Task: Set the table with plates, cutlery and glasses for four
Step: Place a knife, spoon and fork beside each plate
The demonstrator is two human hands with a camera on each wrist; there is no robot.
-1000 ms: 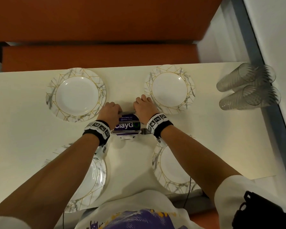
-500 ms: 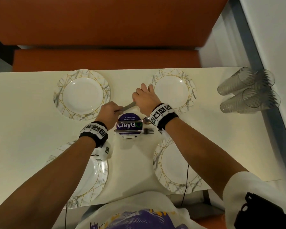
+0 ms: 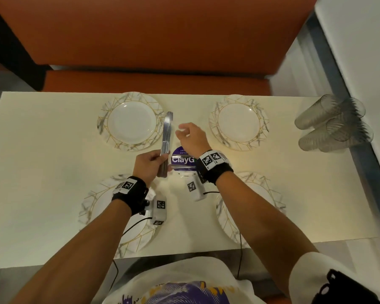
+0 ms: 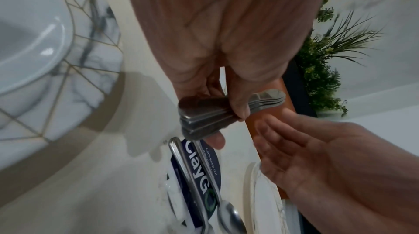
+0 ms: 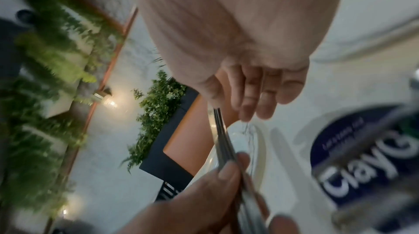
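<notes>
Four marbled plates lie on the cream table (image 3: 53, 172): far left (image 3: 130, 121), far right (image 3: 238, 121), near left (image 3: 97, 207) and near right (image 3: 263, 194). My left hand (image 3: 160, 159) grips a bundle of several knives (image 3: 167, 132) by the handles, blades pointing away beside the far left plate. In the left wrist view the knives (image 4: 204, 117) are stacked in its fingers. My right hand (image 3: 181, 130) hovers just right of the blades, fingers relaxed and holding nothing. A spoon (image 4: 226, 211) and other cutlery lie on a purple round sticker (image 3: 182, 160).
Several clear ribbed glasses (image 3: 333, 123) lie stacked on their sides at the table's right end. An orange bench (image 3: 154, 82) runs along the far edge. A wall borders the right side. Cables hang from both wrist units.
My left hand lifted the knife bundle off the sticker and turned its blades away from me. My right hand came off the knives and now hovers beside them.
</notes>
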